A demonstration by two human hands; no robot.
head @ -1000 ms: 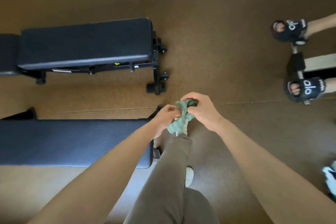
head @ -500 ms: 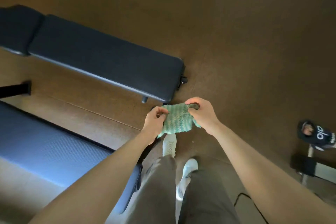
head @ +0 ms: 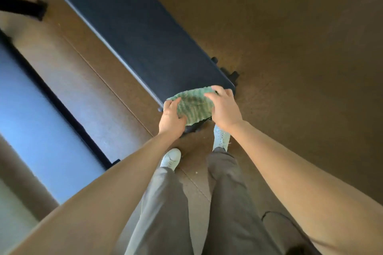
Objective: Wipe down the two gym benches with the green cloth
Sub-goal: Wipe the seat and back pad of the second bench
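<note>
Trousers (head: 165, 203), grey, nearest you; your white shoes (head: 171, 158) stand just short of the dark bench's (head: 134, 27) near end. Your left hand (head: 172, 118) and right hand (head: 224, 109) hold the green cloth (head: 193, 104) spread between them over that end, the fingers of each curled on an edge, gripping it. Cannot tell whether the cloth touches the pad. Second bench (head: 31, 109), blue in the light, lies left of the dark bench, apart. Brown floor (head: 290, 47) right of it.

Brown floor (head: 290, 27) bears dark bench (head: 145, 33) and bluish bench (head: 31, 109).
</note>
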